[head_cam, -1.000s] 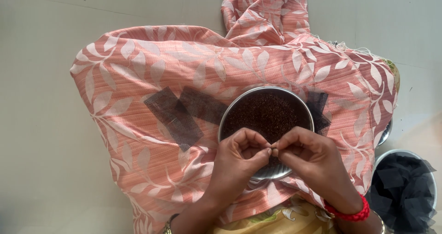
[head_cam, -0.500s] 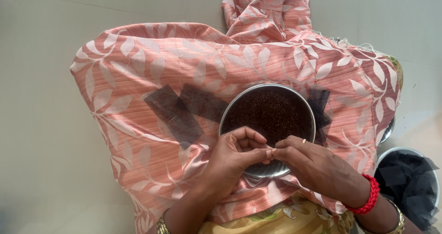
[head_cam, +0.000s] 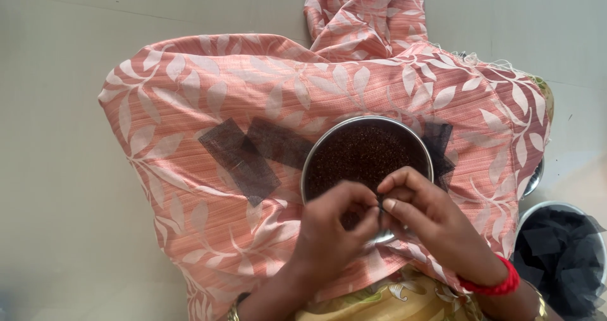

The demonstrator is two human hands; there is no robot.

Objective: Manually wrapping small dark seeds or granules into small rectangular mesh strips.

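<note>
A round metal plate (head_cam: 308, 164) full of small dark brown seeds (head_cam: 360, 153) rests on my lap, on pink cloth with a white leaf pattern (head_cam: 253, 81). My left hand (head_cam: 332, 232) and my right hand (head_cam: 423, 217) meet over the plate's near rim. Their fingertips pinch a tiny dark piece (head_cam: 380, 204) between them; I cannot make out what it is. Two dark mesh net squares (head_cam: 239, 161) lie flat on the cloth left of the plate. Another net piece (head_cam: 437, 145) lies at the plate's right edge.
A steel bowl (head_cam: 525, 217) holding black net pieces stands on the floor at the lower right. A second metal rim (head_cam: 536, 177) peeks out from under the cloth on the right. Pale grey floor (head_cam: 57, 201) surrounds the lap.
Both hands stayed joined at the fingertips over the plate's near rim. My right hand shifted a little to the right and its wrist with the red bangle dropped lower.
</note>
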